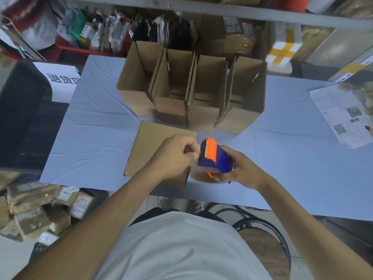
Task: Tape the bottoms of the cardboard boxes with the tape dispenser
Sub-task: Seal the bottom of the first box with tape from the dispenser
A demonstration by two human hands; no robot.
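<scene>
right hand (241, 168): fingers wrapped around tape dispenser (212, 158), held above desk (96, 126) front edge.
left hand (175, 152): fingers pinched at dispenser's blade end, probably on the tape's free end; tape itself too thin to tell.
target box (153, 146): lay closed side up on desk, just beside and under left hand.
other boxes (191, 91): four stood in a row behind, openings up.
handling: box likely light, stiff, prone to sliding; best pressed flat while taping. Dispenser best gripped by blue body, clear of blade.
</scene>
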